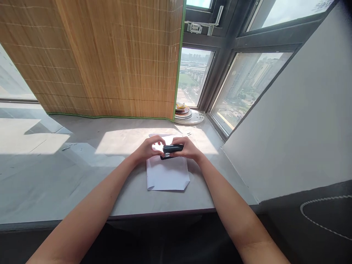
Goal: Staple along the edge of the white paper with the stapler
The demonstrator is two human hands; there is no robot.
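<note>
A small black stapler [173, 148] is held between both hands, above white paper [167, 176] that lies on the ledge. My right hand [187, 146] grips its right end, thumb below and fingers on top. At the left end, my left hand [151, 148] curves round with thumb and fingertips against the stapler's front. A shiny metal part shows at that end, under the black top. The paper has a folded lower left corner and a slanted lower right one. Part of the sheet behind the stapler is brightly sunlit.
Stacked plates [189, 117] stand in the window corner. A bamboo blind [110, 62] hangs along the back of the ledge [82, 190]. Small dark bits, perhaps staples [188, 134], lie behind my right hand. A white wall [291, 121] rises on the right.
</note>
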